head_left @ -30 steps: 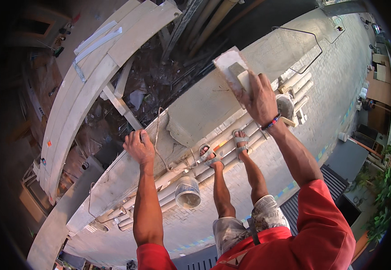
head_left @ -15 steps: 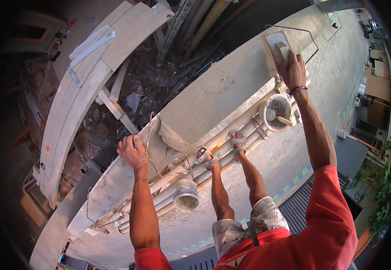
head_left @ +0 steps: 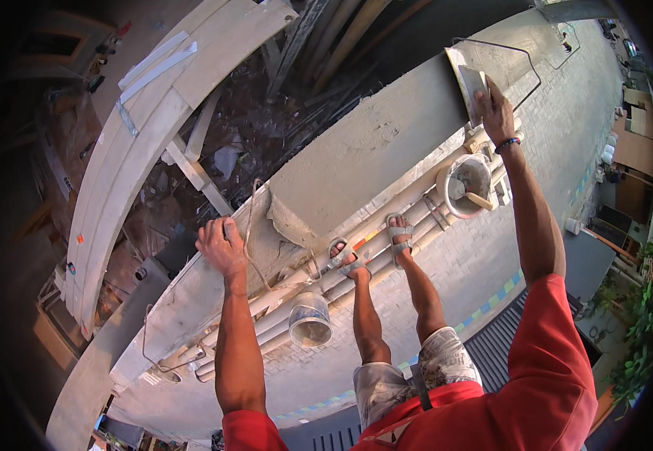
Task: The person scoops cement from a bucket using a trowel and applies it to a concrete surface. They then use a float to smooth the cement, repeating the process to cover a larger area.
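I look straight down from a scaffold. My right hand [head_left: 496,113] is stretched far to the right and grips a flat plastering trowel [head_left: 468,81] laid against the grey plastered top of the wall [head_left: 371,143]. My left hand [head_left: 221,244] rests curled on the rough unplastered part of the same wall top, beside a bent wire [head_left: 249,218]. My sandalled feet [head_left: 375,248] stand on pale scaffold poles [head_left: 319,282]. A white bucket [head_left: 468,184] with a wooden-handled tool in it sits on the poles below my right hand.
A clear plastic bucket [head_left: 310,319] hangs under the poles. Far below lies a paved brick ground [head_left: 492,255]. Beyond the wall are white beams [head_left: 138,135], rubble and planks [head_left: 251,143]. Green plants [head_left: 646,331] grow at the right.
My right hand has swept the trowel along the wall top from the middle out to the far right. My left hand has stayed on the wall.
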Tool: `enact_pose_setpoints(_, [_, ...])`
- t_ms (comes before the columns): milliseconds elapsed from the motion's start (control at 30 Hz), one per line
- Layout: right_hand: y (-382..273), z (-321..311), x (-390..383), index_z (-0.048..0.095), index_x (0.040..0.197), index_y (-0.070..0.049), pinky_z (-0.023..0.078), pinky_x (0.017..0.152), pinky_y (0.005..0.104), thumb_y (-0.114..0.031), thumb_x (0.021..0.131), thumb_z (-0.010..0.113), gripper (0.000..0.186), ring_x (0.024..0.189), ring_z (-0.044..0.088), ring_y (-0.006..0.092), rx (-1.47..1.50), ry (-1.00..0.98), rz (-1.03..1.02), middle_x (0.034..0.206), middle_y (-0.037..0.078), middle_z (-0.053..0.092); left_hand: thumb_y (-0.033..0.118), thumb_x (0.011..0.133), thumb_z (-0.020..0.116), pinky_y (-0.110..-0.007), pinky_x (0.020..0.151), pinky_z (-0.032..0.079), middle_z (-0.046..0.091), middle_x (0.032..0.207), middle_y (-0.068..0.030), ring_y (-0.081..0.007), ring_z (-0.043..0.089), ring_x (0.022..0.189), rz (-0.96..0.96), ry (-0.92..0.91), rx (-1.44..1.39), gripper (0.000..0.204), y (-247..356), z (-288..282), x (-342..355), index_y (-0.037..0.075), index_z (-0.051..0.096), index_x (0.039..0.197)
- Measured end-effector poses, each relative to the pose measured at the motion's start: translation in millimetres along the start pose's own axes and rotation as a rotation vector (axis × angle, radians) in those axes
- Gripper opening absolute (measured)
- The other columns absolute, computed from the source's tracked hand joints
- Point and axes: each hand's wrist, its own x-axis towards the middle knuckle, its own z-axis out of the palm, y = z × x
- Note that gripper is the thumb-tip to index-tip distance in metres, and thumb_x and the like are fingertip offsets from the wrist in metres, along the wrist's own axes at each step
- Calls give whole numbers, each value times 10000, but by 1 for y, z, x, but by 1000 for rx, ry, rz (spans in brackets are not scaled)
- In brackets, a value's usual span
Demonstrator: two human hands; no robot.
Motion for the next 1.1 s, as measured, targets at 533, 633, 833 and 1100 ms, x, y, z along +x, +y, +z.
enact_pose_setpoints(533, [-212,7,-150,525,1320,23,505,791,379,-165,946,553,420,836,637,306,554,-330,-207,984,229,646,308,917,543,-427,825,380,640,916,-46,-278,556,935,-12,-10,-49,249,5,-4,1,106,687,897])
enact_pose_setpoints(633, [-182,-26,-59,617,1218,27,491,714,274,-269,995,540,379,790,586,100,609,-316,50,901,73,668,312,916,545,-426,836,380,648,919,-50,-275,558,938,-36,-11,-55,262,0,-8,-2,97,694,908])
enact_pose_setpoints(833, [-126,-18,114,674,1161,-48,493,648,227,-241,945,580,305,809,631,106,534,-600,-176,900,33,673,317,909,553,-429,839,380,672,940,-46,-264,563,936,-28,3,-76,272,7,-7,2,89,700,907])
enact_pose_setpoints(1100, [-194,43,115,723,1060,-95,436,520,278,-334,947,539,322,654,562,101,117,-946,-18,898,10,684,283,889,575,-417,822,377,677,912,-39,-264,563,904,-18,41,-105,226,5,-5,0,103,711,892])
